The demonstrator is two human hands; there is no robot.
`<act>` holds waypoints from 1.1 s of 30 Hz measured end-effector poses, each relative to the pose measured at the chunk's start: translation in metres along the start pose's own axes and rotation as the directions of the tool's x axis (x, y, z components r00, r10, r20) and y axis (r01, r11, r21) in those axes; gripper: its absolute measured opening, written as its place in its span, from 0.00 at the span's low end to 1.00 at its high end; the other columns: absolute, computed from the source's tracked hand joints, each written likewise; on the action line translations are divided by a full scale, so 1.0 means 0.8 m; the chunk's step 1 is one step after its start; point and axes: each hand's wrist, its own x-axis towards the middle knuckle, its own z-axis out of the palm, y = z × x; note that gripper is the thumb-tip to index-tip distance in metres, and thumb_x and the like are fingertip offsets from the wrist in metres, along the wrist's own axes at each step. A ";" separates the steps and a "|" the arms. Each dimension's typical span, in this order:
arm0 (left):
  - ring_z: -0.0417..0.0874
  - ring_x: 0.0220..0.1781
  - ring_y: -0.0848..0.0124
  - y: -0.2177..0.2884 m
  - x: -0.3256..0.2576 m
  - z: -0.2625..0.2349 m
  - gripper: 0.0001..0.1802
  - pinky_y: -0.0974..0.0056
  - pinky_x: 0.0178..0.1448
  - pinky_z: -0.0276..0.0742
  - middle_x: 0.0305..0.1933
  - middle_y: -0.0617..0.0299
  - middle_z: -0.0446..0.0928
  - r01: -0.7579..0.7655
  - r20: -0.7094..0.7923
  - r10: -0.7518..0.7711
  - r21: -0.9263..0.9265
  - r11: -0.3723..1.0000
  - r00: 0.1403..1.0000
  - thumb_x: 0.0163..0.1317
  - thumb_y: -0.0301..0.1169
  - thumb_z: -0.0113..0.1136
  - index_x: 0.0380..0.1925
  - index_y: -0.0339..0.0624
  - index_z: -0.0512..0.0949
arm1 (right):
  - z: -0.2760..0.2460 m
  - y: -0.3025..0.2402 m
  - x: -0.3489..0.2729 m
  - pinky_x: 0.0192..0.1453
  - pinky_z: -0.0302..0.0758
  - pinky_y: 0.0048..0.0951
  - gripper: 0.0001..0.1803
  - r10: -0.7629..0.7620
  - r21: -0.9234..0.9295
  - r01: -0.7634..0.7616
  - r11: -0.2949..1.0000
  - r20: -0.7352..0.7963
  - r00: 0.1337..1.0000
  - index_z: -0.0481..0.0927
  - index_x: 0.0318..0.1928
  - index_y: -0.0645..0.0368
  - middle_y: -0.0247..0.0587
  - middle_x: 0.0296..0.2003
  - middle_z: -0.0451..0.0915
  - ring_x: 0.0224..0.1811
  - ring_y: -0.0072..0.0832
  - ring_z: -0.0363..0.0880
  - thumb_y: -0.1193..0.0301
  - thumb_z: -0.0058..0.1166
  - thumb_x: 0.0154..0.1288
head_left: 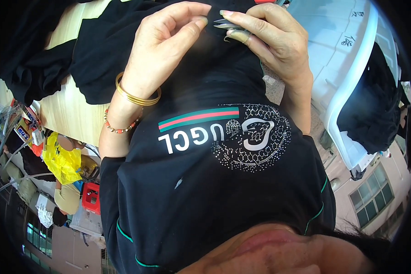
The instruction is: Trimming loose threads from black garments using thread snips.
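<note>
At the top middle my right hand [278, 39] holds a pair of small metal thread snips [223, 24]. Their pointed blades stick out to the left between thumb and fingers, slightly apart. Facing them, my left hand [162, 41] has its thumb and forefinger drawn together in a pinch; whatever lies between the fingertips is too small to make out. A narrow gap separates the blades from these fingertips. Black cloth [107, 50] lies spread beneath and beyond both hands, reaching over the table at the left.
Pale wooden table [66, 119] shows at the left, with a yellow plastic bag [61, 157] and red crate [91, 198] beyond its edge. On the right stands a large pale-blue plastic bin [326, 50], with more black cloth [374, 105] beside it. Another person [66, 197] is at the lower left.
</note>
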 end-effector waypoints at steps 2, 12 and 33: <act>0.84 0.49 0.76 -0.001 0.000 0.000 0.16 0.73 0.58 0.79 0.48 0.61 0.84 0.010 -0.005 -0.010 0.006 1.000 1.000 0.71 0.27 0.58 0.56 0.37 0.79 | 0.000 0.000 0.001 0.29 0.72 0.29 0.17 0.002 -0.002 -0.002 1.000 0.002 1.000 0.88 0.44 0.54 0.34 0.28 0.75 0.27 0.29 0.75 0.70 0.71 0.51; 0.84 0.48 0.76 -0.005 0.005 0.002 0.16 0.73 0.56 0.79 0.47 0.61 0.84 0.008 0.003 -0.008 -0.015 1.000 1.000 0.71 0.26 0.58 0.57 0.37 0.79 | -0.002 -0.004 0.001 0.28 0.71 0.29 0.18 -0.018 -0.067 0.016 0.998 -0.026 0.999 0.88 0.45 0.53 0.33 0.27 0.75 0.26 0.29 0.75 0.69 0.71 0.51; 0.81 0.49 0.61 0.010 0.000 0.035 0.27 0.63 0.57 0.76 0.48 0.55 0.77 -0.271 0.301 0.122 0.524 0.807 0.946 0.58 0.29 0.67 0.60 0.45 0.76 | 0.060 0.078 -0.022 0.39 0.67 0.18 0.17 0.346 0.933 0.202 0.298 -0.303 0.888 0.81 0.51 0.67 0.28 0.35 0.76 0.34 0.16 0.71 0.79 0.65 0.61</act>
